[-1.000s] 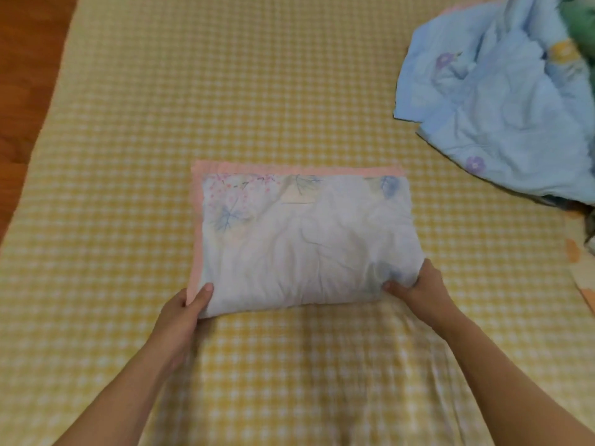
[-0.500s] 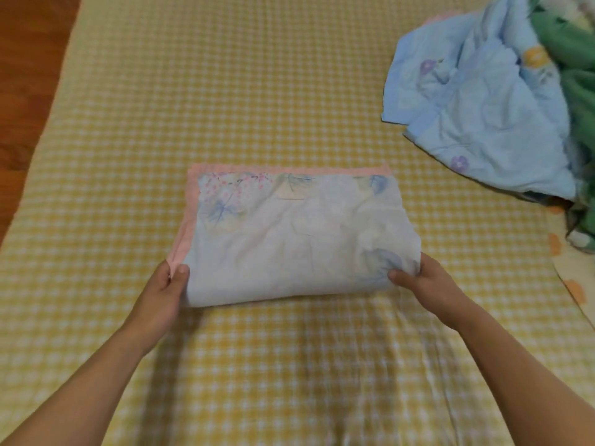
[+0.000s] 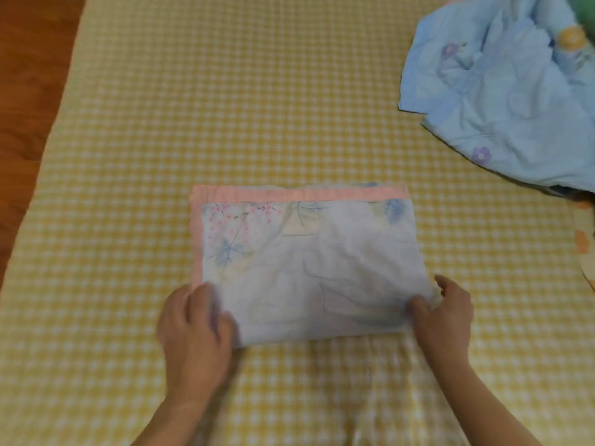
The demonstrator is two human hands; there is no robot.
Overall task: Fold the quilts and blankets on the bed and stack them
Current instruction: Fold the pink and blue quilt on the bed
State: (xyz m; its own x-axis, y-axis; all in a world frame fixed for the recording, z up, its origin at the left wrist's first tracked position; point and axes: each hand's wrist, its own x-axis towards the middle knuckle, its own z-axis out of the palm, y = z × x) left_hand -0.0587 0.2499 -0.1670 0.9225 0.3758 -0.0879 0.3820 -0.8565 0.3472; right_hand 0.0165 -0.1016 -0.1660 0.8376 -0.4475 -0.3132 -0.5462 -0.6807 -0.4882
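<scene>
A folded white quilt (image 3: 309, 268) with a pink border and faint floral print lies as a rectangle in the middle of the yellow checked bed (image 3: 225, 107). My left hand (image 3: 194, 336) grips its near left corner, thumb on top. At the near right corner my right hand (image 3: 446, 320) pinches the fold, thumb on the fabric and fingers along the side edge. A crumpled light blue quilt (image 3: 508, 101) with purple and yellow flowers lies unfolded at the far right.
A strip of wooden floor (image 3: 22, 91) runs along the bed's left edge. Some green fabric (image 3: 582, 8) shows at the top right corner. A cream cloth with orange spots (image 3: 584, 243) lies at the right edge.
The folded quilt has come down flat on the bed again. My left hand has shifted from the left side edge onto the near left corner. The camera view has tilted slightly.
</scene>
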